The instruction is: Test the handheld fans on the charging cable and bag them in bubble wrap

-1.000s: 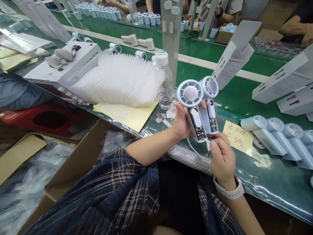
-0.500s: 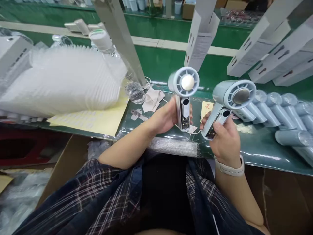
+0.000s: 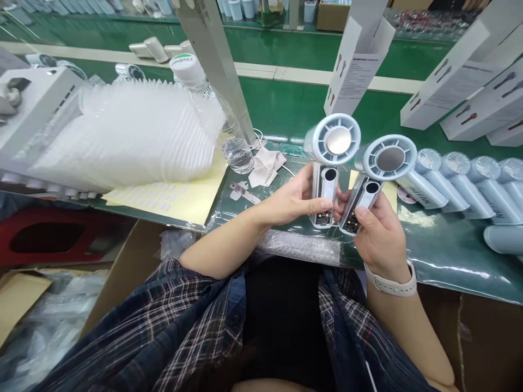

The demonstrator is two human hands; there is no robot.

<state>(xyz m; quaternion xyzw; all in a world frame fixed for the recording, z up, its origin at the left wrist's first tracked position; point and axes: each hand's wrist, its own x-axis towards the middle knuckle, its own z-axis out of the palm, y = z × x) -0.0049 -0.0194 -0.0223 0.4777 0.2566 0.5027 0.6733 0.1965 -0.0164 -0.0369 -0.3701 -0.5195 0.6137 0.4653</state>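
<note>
Two pale blue handheld fans are held side by side above the table's front edge. My left hand (image 3: 296, 200) grips the handle of the left fan (image 3: 332, 158), which stands upright with its round head up. My right hand (image 3: 378, 234), with a white watch on the wrist, grips the handle of the right fan (image 3: 378, 169), tilted a little to the right. The two handles almost touch at their lower ends. Both fans show small displays at the bottom of the handle.
A row of several wrapped pale blue fans (image 3: 457, 182) lies at the right. A stack of clear plastic trays (image 3: 122, 136), a water bottle (image 3: 212, 109), a yellow sticker sheet (image 3: 171, 198) and a cloth (image 3: 265, 163) are at the left. White boxes (image 3: 461, 81) stand behind.
The two fans, held apart half a second ago, have come together side by side. One second ago my left hand held both fans; now each hand holds one.
</note>
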